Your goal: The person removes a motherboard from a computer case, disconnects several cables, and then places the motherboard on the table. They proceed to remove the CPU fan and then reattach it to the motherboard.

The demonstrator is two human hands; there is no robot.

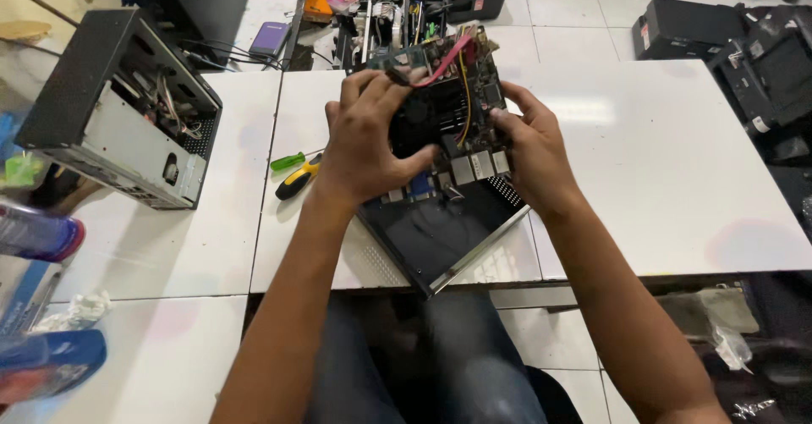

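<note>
Both hands hold a small dark circuit board [448, 94] lifted above an open black metal case [440, 238] that lies on the white table [660, 162]. My left hand [364, 140] grips the board's left side, fingers over its top near a red flat cable [448, 62]. My right hand [529, 149] pinches the board's right edge. A row of silver ports [478, 167] along the board's lower edge faces me. Yellow wires run across the board's middle.
A yellow-and-black screwdriver [296, 180] and a green-handled one [288, 162] lie left of the case. An opened computer chassis [127, 111] stands at far left. Black printers [761, 60] sit on the floor at right. Cluttered parts [406, 1] are behind the board.
</note>
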